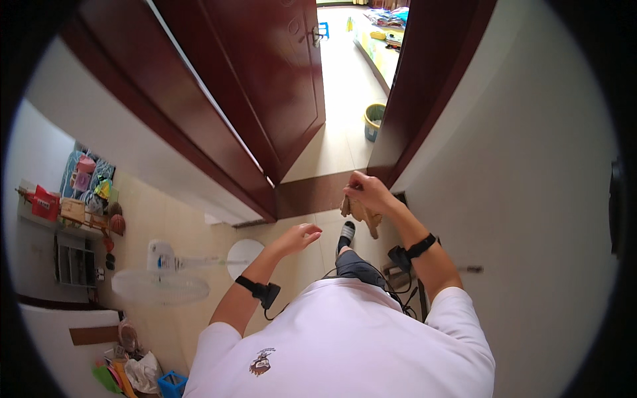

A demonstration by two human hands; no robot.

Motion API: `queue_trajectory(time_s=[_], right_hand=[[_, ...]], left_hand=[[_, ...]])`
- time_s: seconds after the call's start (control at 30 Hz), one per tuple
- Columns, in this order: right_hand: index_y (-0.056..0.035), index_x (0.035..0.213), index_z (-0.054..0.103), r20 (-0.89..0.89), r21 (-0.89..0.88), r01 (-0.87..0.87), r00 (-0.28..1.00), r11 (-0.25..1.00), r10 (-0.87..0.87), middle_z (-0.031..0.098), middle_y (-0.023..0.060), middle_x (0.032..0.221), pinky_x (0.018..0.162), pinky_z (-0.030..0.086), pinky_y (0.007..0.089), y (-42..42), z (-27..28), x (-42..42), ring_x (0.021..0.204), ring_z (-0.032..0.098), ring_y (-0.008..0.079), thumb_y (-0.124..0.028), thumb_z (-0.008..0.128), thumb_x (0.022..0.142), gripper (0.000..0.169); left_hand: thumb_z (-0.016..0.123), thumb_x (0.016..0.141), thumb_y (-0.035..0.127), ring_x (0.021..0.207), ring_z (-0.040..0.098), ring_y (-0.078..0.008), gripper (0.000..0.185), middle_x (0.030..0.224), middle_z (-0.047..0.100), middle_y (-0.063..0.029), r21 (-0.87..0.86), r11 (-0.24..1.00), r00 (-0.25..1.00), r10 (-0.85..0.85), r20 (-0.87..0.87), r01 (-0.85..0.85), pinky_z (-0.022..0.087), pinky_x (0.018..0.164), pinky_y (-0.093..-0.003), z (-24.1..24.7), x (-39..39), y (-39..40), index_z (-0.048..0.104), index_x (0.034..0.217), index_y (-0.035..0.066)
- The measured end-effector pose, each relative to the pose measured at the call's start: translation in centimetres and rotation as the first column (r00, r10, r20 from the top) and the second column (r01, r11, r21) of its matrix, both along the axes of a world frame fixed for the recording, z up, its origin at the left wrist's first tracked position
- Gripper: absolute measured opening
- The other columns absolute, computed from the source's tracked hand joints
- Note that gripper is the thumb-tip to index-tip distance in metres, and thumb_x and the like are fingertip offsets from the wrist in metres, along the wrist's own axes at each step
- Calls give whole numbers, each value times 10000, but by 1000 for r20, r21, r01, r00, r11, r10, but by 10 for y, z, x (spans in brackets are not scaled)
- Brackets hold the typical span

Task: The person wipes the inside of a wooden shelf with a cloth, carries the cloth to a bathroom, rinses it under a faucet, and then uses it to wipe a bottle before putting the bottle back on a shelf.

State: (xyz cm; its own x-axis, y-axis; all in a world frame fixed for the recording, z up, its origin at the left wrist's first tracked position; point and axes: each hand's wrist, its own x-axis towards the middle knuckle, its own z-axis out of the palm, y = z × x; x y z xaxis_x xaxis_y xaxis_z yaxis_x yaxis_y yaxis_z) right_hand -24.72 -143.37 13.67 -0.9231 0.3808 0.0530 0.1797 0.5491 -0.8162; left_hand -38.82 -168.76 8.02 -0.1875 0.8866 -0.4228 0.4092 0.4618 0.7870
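My right hand (367, 191) grips a brown cloth-like item (362, 214), which hangs limp below the fingers, above the tiled floor near the door sill. What exactly the item is cannot be told. My left hand (297, 239) is held out over the floor, with nothing in it and its fingers partly curled. Each forearm wears a black strap with a small device. One foot in a striped slipper (348, 231) shows below the hanging item.
Ahead, a dark red door (259, 74) stands ajar. Past the sill (318, 193) are a green bin (373, 124) and a bed (378, 54). A standing fan (160, 286) is at the left, a white wall (527, 199) at the right. Further left, bags and a basketball (117, 225) lie about.
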Motion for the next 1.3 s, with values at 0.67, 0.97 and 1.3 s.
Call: queue_trajectory(time_s=[0.67,0.97,1.3], right_hand=[[-39,903,554,-208,-490,-88,978,868,-18,550,-30,784,636,419,196,354,39,-367,725,490,28,-195,682,926,203],[-11,1023,617,-11,-464,127,989,877,-149,658,63,1010,793,493,271,490,62,-461,860,590,108,-253,577,987,249],[-47,1314,447,366,-696,681,611,229,-702,593,89,1080,827,529,365,685,31,-501,992,608,196,-681,483,901,757]], left_hand=[[535,965,439,1069,576,-166,566,1239,558,-51,-45,886,744,415,524,-462,507,889,-350,-66,-378,409,442,1387,73],[259,1036,335,1222,534,-272,443,1353,529,-102,-60,975,113,85,990,-216,445,1014,-518,15,-499,666,451,1370,116],[365,987,155,1199,529,-271,446,1331,508,-151,-57,992,354,93,931,-113,457,1004,-376,18,-505,900,391,1423,64]])
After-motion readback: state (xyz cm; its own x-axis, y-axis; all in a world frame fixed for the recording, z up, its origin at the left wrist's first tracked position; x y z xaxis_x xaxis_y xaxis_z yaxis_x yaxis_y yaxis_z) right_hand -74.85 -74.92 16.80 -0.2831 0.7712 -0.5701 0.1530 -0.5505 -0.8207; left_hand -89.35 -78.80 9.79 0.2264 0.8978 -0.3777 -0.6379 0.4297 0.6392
